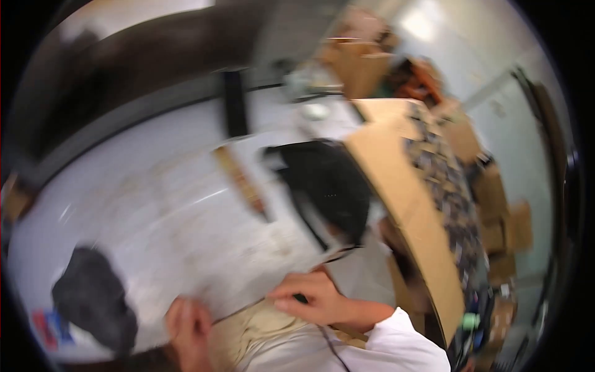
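Note:
My left hand (pixel 187 319) is at the near edge of the white table (pixel 186 229), its fingers curled and blurred. What it holds, if anything, does not show. To its right, my right hand (pixel 316 299) is closed, with a small dark thing (pixel 300 298) showing between thumb and fingers, too small to name. A thin dark cord (pixel 333 347) runs down over the white clothing below that hand. Beyond the right hand lies a black cloth item (pixel 328 186), possibly a bag. Left of it is a narrow yellow-brown tool (pixel 238 180) with a dark tip.
A dark grey cloth (pixel 93 297) and a red, blue and white packet (pixel 52 328) lie at the left. At the back is a black strip (pixel 234 104). A large cardboard sheet (pixel 412 217) borders the table's right side, with cardboard boxes (pixel 489 192) beyond.

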`<action>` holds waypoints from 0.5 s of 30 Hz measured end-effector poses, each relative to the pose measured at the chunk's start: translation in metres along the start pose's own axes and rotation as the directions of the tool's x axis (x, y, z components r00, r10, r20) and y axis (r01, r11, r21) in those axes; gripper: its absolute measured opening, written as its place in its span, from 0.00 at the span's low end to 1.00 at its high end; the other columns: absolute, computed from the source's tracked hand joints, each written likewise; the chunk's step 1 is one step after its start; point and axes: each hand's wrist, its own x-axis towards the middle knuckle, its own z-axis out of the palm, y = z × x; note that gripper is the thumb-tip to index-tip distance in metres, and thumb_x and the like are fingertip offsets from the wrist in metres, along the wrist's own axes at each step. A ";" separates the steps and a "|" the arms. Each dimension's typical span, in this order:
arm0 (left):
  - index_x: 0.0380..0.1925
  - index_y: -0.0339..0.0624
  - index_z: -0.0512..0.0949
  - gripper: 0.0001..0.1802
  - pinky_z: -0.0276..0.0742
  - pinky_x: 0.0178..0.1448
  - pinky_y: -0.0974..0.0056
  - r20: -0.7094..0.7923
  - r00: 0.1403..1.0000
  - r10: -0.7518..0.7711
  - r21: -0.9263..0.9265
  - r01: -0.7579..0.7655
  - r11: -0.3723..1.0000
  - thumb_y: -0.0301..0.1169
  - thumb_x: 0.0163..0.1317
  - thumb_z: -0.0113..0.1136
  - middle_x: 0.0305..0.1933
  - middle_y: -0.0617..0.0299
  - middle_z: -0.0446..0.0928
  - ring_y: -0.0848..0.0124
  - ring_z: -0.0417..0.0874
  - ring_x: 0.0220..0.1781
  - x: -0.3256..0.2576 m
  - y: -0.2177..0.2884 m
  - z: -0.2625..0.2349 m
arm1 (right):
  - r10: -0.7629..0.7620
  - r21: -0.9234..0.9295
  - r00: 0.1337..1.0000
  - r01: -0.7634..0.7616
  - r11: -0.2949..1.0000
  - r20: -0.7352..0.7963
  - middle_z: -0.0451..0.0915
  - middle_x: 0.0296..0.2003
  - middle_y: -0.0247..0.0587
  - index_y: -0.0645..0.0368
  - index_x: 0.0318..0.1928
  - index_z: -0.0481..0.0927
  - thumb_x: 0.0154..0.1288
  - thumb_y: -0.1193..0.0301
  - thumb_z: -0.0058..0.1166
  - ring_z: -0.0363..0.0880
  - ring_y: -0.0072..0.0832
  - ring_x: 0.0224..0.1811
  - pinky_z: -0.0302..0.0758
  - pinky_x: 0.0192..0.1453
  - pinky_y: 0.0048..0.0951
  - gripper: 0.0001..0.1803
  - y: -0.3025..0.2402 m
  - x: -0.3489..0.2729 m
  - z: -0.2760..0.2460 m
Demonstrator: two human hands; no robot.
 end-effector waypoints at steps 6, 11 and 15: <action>0.25 0.43 0.67 0.13 0.54 0.21 0.72 0.076 0.991 -0.112 0.374 0.076 0.924 0.30 0.71 0.53 0.16 0.67 0.64 0.80 0.59 0.16 0.009 0.015 0.018 | -0.002 -0.157 0.488 -0.277 0.948 -0.873 0.79 0.34 0.36 0.64 0.48 0.79 0.68 0.75 0.54 0.78 0.22 0.34 0.74 0.40 0.22 0.09 0.055 -0.087 -0.189; 0.24 0.43 0.68 0.14 0.53 0.21 0.72 0.103 0.980 -0.170 0.363 0.122 0.924 0.32 0.71 0.52 0.16 0.67 0.64 0.80 0.60 0.17 0.012 0.017 0.031 | 0.404 0.408 0.056 0.145 0.902 -0.913 0.81 0.40 0.43 0.65 0.48 0.76 0.70 0.73 0.52 0.82 0.32 0.42 0.79 0.46 0.30 0.10 0.090 -0.191 -0.323; 0.24 0.43 0.68 0.14 0.53 0.21 0.72 0.035 0.988 -0.153 0.422 0.124 0.898 0.33 0.72 0.52 0.16 0.67 0.64 0.79 0.60 0.17 0.012 0.019 0.035 | 0.505 0.549 0.217 0.296 0.782 -0.836 0.81 0.43 0.47 0.68 0.48 0.75 0.70 0.72 0.51 0.82 0.37 0.46 0.81 0.53 0.37 0.11 0.117 -0.167 -0.338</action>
